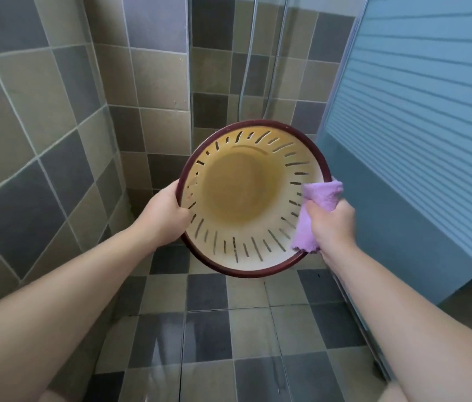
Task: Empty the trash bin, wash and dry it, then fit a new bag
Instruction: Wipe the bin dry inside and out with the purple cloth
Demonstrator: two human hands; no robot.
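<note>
The trash bin [240,195] is a cream plastic basket with slotted walls and a dark red rim, held up in the air with its mouth tilted toward me. It holds nothing inside. My left hand [162,213] grips the rim on the left side. My right hand [331,220] holds a purple cloth [313,210] bunched against the inner wall and rim on the right side.
Tiled shower walls in grey and beige stand ahead and to the left. A shower hose [246,62] hangs in the far corner. A frosted glass door [420,134] stands on the right. The checkered floor [229,329] below looks wet.
</note>
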